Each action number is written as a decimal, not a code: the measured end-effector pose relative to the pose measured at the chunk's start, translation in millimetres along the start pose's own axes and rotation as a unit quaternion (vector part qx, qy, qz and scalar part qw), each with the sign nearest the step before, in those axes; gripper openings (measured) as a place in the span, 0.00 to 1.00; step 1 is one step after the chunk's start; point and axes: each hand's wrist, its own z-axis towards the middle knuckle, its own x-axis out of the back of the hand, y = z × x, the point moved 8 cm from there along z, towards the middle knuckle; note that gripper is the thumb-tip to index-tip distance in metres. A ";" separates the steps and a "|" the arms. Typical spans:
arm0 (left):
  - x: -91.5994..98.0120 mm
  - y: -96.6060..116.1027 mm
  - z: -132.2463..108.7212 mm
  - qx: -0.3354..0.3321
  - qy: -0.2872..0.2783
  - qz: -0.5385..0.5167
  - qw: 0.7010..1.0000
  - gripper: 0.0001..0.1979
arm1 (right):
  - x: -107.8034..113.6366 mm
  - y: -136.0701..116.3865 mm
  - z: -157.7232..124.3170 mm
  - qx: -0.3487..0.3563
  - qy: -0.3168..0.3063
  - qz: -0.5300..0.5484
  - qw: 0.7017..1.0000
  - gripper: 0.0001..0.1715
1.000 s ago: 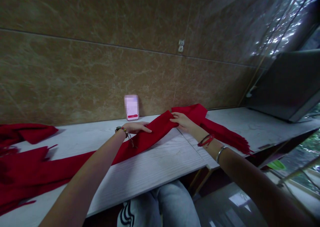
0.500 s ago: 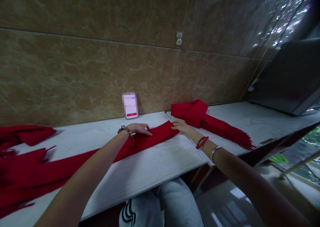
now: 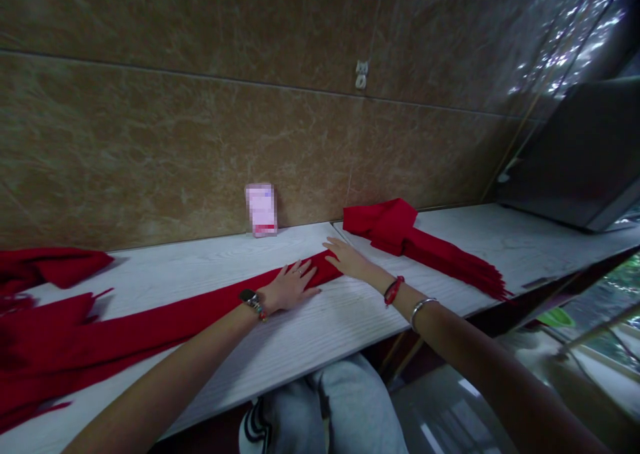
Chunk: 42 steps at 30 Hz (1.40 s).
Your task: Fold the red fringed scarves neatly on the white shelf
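A long red scarf [image 3: 200, 313] runs as a folded strip along the white table, from the left side to the middle. My left hand [image 3: 289, 287] lies flat on the strip with its fingers spread, and a watch and beads are at its wrist. At the strip's right end my right hand [image 3: 347, 257] rests palm down, fingers stretched out over the cloth. Both hands are open and press on the fabric without gripping it. Just right of my right hand lies another red scarf [image 3: 400, 234], folded over itself, its fringe pointing right.
More red cloth [image 3: 60, 267] lies at the far left. A phone [image 3: 262, 211] leans upright on the brown marbled wall [image 3: 200, 141]. The white table [image 3: 320, 334] ends in front of my knees. A large dark box-like object [image 3: 570, 161] stands at the right end.
My left hand has flattened and spread over the strip, nearer the front edge. My right hand has shifted slightly left and opened out. The strip's right end now lies a little farther left.
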 end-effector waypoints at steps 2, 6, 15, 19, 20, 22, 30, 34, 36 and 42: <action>-7.4 1.8 -1.5 -0.007 0.030 0.004 1.000 0.30 | -16.3 -14.2 -5.5 0.081 -0.042 -0.085 0.992 0.25; -10.0 2.3 -4.2 -0.013 0.074 0.013 0.997 0.28 | -32.7 -11.3 -15.1 0.109 -0.063 -0.161 0.979 0.27; -3.6 -2.2 -12.2 0.036 0.120 0.003 0.992 0.27 | -21.3 -18.7 -4.8 0.074 -0.066 -0.149 0.984 0.29; -5.6 0.1 -11.7 0.029 0.106 0.011 0.994 0.28 | -34.3 -31.7 -6.6 0.098 -0.096 -0.135 0.981 0.28; -6.0 0.5 -11.4 0.028 0.101 0.011 0.994 0.28 | -38.9 -31.7 -8.2 0.097 -0.106 -0.134 0.981 0.28; -6.4 0.9 -11.1 0.027 0.097 0.007 0.995 0.28 | -44.9 -29.8 -10.8 0.090 -0.112 -0.129 0.981 0.29; 0.2 -5.2 -18.3 0.077 0.134 -0.016 0.988 0.29 | -25.6 -31.7 -3.8 0.081 -0.081 -0.117 0.987 0.29; -1.9 -6.1 -19.6 0.087 0.112 -0.030 0.989 0.29 | -16.9 -29.6 -4.0 0.087 -0.036 -0.126 0.988 0.29; -3.1 -5.6 -19.1 0.085 0.103 -0.031 0.991 0.29 | -26.6 -25.3 -8.7 0.092 -0.054 -0.142 0.984 0.28; -1.3 -4.0 -19.4 0.085 0.099 -0.024 0.991 0.28 | -37.0 -15.2 -8.4 0.083 -0.083 -0.135 0.984 0.28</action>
